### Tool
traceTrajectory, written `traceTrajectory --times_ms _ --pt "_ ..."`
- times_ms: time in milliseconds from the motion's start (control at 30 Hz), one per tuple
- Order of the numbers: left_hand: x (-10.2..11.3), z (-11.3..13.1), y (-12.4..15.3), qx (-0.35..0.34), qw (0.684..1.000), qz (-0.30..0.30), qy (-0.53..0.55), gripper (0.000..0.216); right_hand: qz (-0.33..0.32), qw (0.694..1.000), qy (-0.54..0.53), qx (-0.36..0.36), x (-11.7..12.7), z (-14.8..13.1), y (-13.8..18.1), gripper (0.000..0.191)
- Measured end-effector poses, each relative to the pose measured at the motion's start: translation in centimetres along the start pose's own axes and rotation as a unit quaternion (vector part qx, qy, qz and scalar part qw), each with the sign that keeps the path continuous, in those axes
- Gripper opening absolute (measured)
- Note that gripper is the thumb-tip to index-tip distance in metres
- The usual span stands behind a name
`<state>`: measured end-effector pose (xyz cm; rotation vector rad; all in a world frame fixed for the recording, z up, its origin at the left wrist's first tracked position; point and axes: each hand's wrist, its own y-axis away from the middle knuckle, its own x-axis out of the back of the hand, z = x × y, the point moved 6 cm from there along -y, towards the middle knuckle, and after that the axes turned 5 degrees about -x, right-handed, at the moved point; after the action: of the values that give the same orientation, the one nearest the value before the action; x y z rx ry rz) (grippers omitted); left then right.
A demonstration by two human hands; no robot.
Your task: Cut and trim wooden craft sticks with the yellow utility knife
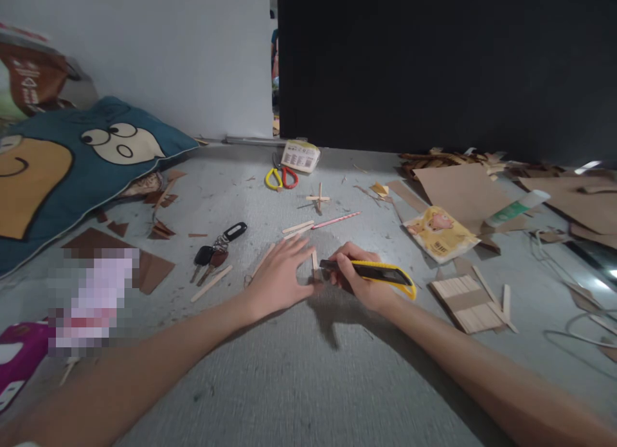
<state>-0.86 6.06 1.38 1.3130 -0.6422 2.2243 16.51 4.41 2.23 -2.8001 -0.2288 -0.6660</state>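
My right hand point(359, 276) is wrapped round a yellow-and-black utility knife point(385, 274), its front end pointing left. Close to that end, a short wooden craft stick point(315, 265) lies on the grey tabletop. My left hand point(277, 273) rests there with fingers spread, thumb and forefinger near the stick's two ends; whether they press on it I cannot tell. Just beyond the left fingertips are more craft sticks point(297, 228) and a red-and-white striped pencil-like rod point(336, 220). Farther off sits a small crossed-stick piece point(319, 198). The knife's blade tip is hard to make out.
Keys point(212, 254) lie left, near a blue cartoon cushion point(96, 157). Scissors point(282, 177) and a small packet point(299, 156) are at the back. Right are a yellow packet point(441, 233), a banded stick bundle point(463, 302), a glue stick point(518, 208) and cardboard point(463, 190).
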Motion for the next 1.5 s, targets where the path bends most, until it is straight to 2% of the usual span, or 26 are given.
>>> traceTrajectory --times_ms 167,367,567,667,900,1033,1200,1500 --pt "0.1 0.0 0.0 0.014 1.000 0.004 0.022 0.071 0.003 1.000 -0.016 -0.014 -0.1 0.2 0.0 0.042" --pt "0.6 -0.1 0.0 0.034 0.996 0.046 0.067 0.065 0.020 0.996 -0.073 -0.046 0.0 1.7 0.2 0.041" --pt "0.7 -0.2 0.3 0.025 0.988 0.108 0.109 0.069 0.033 0.997 -0.053 -0.050 0.2 1.3 0.4 0.044" --pt "0.8 -0.1 0.4 0.016 0.987 0.120 0.106 0.069 0.031 0.998 -0.036 -0.042 0.3 1.0 0.5 0.042" --pt "0.8 -0.2 0.7 0.032 0.988 0.119 0.093 0.071 0.043 0.998 0.024 0.030 0.7 -0.7 0.8 0.037" --pt "0.7 -0.2 0.8 0.046 0.989 0.118 0.079 0.066 0.065 0.991 0.046 0.111 0.6 -2.0 1.4 0.028" --pt "0.9 0.1 0.9 0.038 0.990 0.122 0.064 0.065 0.039 0.975 0.051 0.213 -0.3 -3.1 1.8 0.016" --pt "0.8 0.3 1.1 0.013 0.988 0.143 0.050 0.067 0.022 0.962 0.086 0.260 -0.8 -3.4 1.8 0.015"
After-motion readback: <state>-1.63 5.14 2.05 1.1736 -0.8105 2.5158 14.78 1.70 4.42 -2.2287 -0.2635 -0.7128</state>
